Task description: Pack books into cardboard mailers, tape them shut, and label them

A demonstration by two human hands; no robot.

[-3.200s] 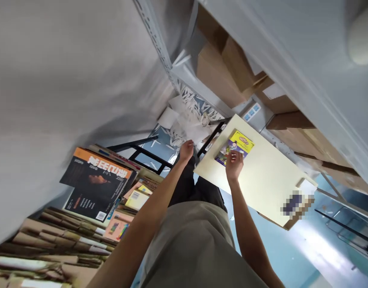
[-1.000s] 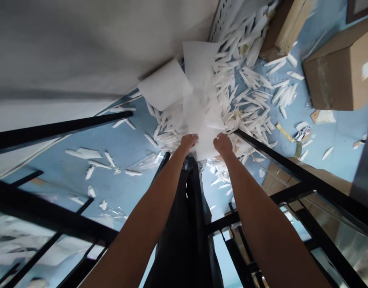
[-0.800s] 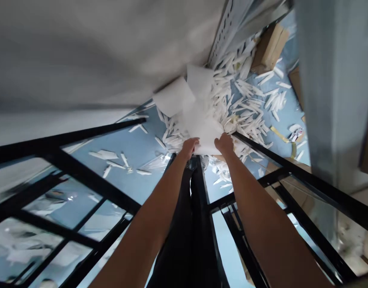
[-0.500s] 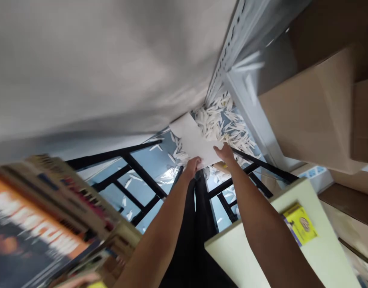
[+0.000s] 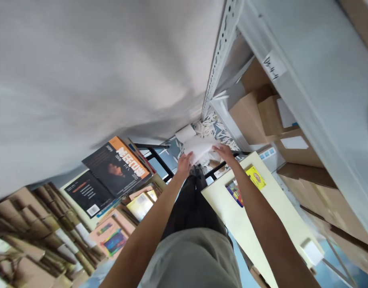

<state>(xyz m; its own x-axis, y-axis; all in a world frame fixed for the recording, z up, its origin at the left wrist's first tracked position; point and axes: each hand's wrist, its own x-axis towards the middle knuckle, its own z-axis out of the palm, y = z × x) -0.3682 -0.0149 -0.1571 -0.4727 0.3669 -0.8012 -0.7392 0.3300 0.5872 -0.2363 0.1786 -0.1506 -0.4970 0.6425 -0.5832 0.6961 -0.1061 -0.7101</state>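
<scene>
In the head view a thin white sheet (image 5: 201, 147), paper-like, is stretched between my two hands low in the gap ahead of my legs. My left hand (image 5: 184, 162) pinches its near left edge. At the right edge, my right hand (image 5: 223, 153) grips it between thumb and fingers. A second white piece (image 5: 185, 133) shows just beyond the sheet against the wall; whether the two are joined, I cannot tell. White paper-like strips (image 5: 212, 125) lie scattered on the blue floor behind.
Books (image 5: 116, 166) and packed items are stacked at the left, with bundled cardboard (image 5: 48, 224) beside them. To my right stands a pale table (image 5: 232, 208) carrying a yellow box (image 5: 256, 177). Metal shelving (image 5: 280, 76) holds cardboard boxes (image 5: 246, 118). A pale wall (image 5: 111, 72) rises ahead.
The view has drawn back and tilted, so more of the table, books and my body shows. Both hands still hold the white sheet, which now looks flatter and more spread between them.
</scene>
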